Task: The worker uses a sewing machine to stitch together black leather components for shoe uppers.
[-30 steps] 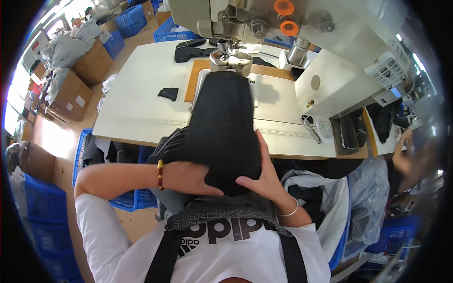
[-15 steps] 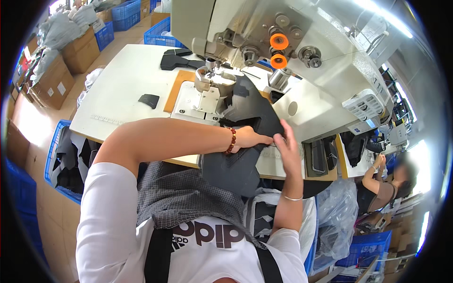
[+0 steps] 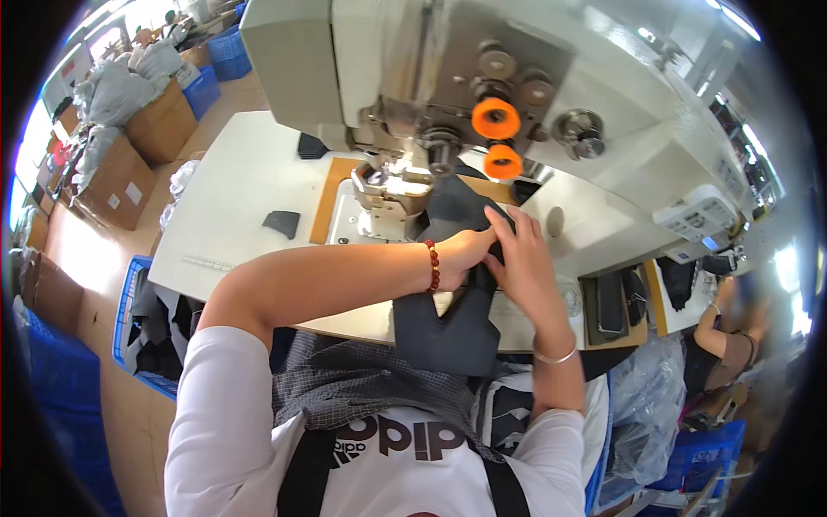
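Note:
A dark grey fabric piece (image 3: 445, 338) runs from the sewing machine's needle area (image 3: 394, 194) over the table's front edge, its lower part hanging toward my lap. My left hand (image 3: 463, 258), red beads at the wrist, reaches across and grips the cloth to the right of the needle area. Against its fingertips lies my right hand (image 3: 523, 265), its bent fingers closed on the same cloth's edge. Its wrist carries a silver bangle. Part of the left fingers is hidden behind the right ones.
A small dark cut piece (image 3: 282, 224) lies on the white table (image 3: 228, 185), left of the machine. Blue baskets hold dark scraps beside the table (image 3: 129, 332). At right, a phone-like dark object (image 3: 612, 303) rests in a tray. Another person (image 3: 724, 340) works farther right.
My right hand has come in against my left; its fingers, stretched out before, now bend onto the cloth. The cloth has shifted. The whole view has moved, with the machine head larger.

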Demonstrator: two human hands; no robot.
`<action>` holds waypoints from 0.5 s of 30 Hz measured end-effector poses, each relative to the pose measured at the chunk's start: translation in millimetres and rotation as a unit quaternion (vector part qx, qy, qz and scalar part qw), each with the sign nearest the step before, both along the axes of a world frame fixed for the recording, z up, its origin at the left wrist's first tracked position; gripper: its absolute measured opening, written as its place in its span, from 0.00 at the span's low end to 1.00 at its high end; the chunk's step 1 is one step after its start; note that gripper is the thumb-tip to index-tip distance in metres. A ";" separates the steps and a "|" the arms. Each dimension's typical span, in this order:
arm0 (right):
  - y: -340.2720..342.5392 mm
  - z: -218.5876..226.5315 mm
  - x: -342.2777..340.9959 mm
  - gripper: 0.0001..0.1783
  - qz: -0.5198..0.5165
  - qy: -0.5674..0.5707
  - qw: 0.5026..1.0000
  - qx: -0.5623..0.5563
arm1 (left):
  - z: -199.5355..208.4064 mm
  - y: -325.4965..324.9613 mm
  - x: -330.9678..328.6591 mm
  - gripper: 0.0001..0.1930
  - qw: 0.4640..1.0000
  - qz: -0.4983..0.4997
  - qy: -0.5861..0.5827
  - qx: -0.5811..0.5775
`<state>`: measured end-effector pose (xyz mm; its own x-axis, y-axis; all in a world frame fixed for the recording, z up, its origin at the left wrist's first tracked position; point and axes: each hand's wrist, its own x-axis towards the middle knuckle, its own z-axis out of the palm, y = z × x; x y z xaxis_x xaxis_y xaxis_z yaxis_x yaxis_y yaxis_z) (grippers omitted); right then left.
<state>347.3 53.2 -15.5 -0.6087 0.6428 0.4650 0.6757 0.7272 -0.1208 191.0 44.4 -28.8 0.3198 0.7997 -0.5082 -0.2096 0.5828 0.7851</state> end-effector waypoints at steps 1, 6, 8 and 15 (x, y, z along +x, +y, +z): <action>13.2 4.6 -5.6 0.43 0.049 0.033 0.996 -0.066 | 5.5 -8.0 -9.0 0.26 0.999 -0.013 -0.014 0.026; 40.0 -3.5 -24.6 0.41 0.119 -0.005 0.987 -0.109 | 18.1 -80.4 -107.4 0.21 0.940 -0.091 0.000 0.329; 41.7 -10.8 -31.8 0.39 0.076 0.015 0.989 -0.129 | 26.8 -103.4 -185.3 0.23 0.885 -0.117 0.193 0.406; 53.5 8.3 -31.4 0.42 0.057 -0.052 0.988 -0.137 | -1.4 -96.2 -316.3 0.11 0.681 -0.062 0.620 0.385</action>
<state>315.9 106.6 -7.2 -0.7192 0.6610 0.2141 0.6109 0.7483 -0.2585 -125.3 -51.9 -30.2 0.1160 0.9877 0.1043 0.9062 -0.1483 0.3960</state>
